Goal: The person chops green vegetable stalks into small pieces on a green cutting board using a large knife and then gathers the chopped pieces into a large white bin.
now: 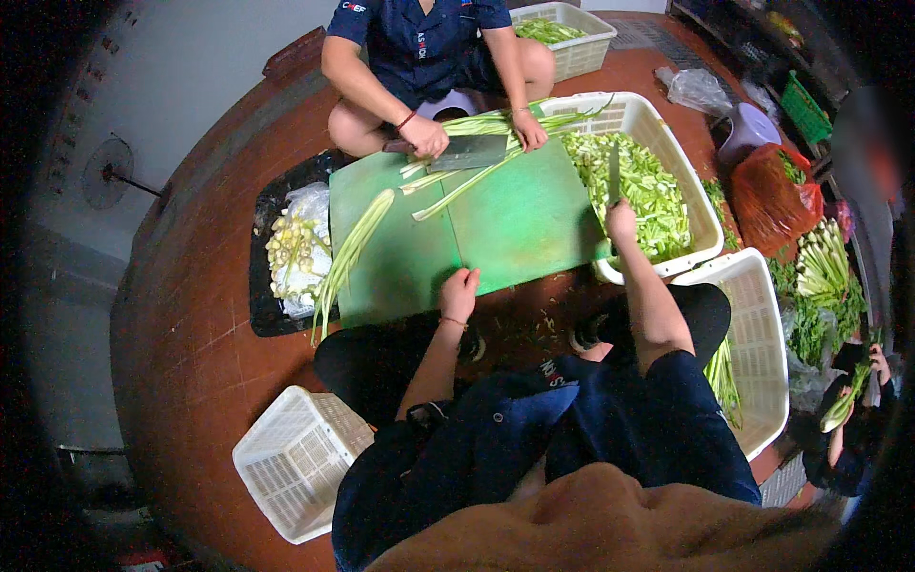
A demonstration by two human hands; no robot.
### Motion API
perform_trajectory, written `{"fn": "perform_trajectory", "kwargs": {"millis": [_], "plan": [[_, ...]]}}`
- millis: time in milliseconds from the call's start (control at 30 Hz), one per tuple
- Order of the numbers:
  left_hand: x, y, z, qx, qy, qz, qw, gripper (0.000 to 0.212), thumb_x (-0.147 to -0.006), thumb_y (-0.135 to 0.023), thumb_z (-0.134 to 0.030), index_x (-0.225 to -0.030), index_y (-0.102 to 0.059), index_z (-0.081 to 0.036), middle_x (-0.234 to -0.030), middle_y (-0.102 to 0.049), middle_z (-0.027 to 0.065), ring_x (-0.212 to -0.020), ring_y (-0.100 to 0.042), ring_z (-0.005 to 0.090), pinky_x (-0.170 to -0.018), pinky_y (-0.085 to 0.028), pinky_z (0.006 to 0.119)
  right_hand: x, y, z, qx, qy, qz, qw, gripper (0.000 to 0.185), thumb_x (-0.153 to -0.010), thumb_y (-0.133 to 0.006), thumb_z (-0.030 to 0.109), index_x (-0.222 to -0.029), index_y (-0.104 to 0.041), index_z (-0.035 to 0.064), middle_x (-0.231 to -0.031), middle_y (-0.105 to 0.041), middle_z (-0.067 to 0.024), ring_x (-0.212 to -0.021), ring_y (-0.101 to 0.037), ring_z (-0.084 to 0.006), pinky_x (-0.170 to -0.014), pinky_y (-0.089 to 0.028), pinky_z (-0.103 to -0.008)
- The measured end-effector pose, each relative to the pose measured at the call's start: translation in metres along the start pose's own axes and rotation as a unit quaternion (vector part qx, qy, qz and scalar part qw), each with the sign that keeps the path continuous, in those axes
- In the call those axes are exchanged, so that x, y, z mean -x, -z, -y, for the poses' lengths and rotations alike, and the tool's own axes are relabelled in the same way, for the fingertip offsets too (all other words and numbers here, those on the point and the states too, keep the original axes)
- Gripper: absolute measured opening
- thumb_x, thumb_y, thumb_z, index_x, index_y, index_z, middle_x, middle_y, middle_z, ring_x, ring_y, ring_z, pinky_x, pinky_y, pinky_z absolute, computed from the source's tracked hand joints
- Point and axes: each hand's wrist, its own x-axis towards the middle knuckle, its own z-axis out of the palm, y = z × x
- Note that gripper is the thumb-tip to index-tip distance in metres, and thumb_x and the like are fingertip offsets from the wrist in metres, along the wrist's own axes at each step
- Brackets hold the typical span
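Observation:
My right hand (621,222) grips a knife (615,174) with its blade pointing away from me, above a white plastic basket (704,207) of chopped green stalks (643,189). At the near edge of a green cutting board (525,222) is my left hand (459,293), fingers curled; whether it holds the board's edge is unclear. Long green stalks (357,250) lie across the board's left side. Across from me, a co-worker's hand (427,138) holds a cleaver (472,151) flat over more stalks, and their other hand (529,131) rests on the bunch.
A black tray (261,300) with pale trimmed pieces (293,247) sits left. White baskets stand at lower left (286,457) and right (761,357). Further right are a red plastic bag (775,204), a purple stool (749,132) and bundled celery (822,261). Another person's hand (879,365) holds celery at lower right.

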Motion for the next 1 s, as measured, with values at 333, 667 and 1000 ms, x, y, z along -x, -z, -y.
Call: {"fn": "perform_trajectory", "kwargs": {"millis": [333, 667, 1000], "plan": [[0.062, -0.026, -0.033, 0.249, 0.257, 0.293, 0.887, 0.021, -0.103, -0.056, -0.017, -0.103, -0.068, -0.001, -0.088, -0.07, 0.0048, -0.072, -0.062, 0.0114, -0.064, -0.052, 0.027, 0.101, 0.077, 0.031, 0.029, 0.16, 0.139, 0.977, 0.028, -0.087, -0.068, 0.018, -0.108, -0.063, 0.0008, -0.093, -0.07, -0.0285, -0.088, -0.068, -0.047, -0.079, -0.056, -0.0543], [-0.074, 0.203, 0.053, -0.235, 0.17, 0.078, 0.954, 0.041, -0.092, -0.066, -0.046, -0.091, -0.073, -0.005, -0.091, -0.074, 0.0167, -0.084, -0.071, 0.0321, -0.079, -0.055, 0.045, 0.145, 0.022, 0.016, 0.013, 0.23, 0.232, 0.945, 0.04, -0.094, -0.069, 0.024, -0.123, -0.058, -0.0002, -0.098, -0.069, -0.0317, -0.096, -0.065, -0.0511, -0.081, -0.053, -0.056], [-0.087, 0.243, 0.105, -0.305, 0.235, -0.042, 0.922, 0.046, -0.094, -0.065, -0.03, -0.13, -0.061, -0.002, -0.139, -0.056, 0.0171, -0.127, -0.052, 0.0388, -0.104, -0.05, 0.049, 0.068, -0.037, -0.103, 0.038, 0.247, 0.237, 0.939, 0.044, -0.102, -0.06, 0.023, -0.134, -0.051, -0.0052, -0.117, -0.066, -0.0324, -0.108, -0.063, -0.048, -0.092, -0.05, -0.0509]]}}
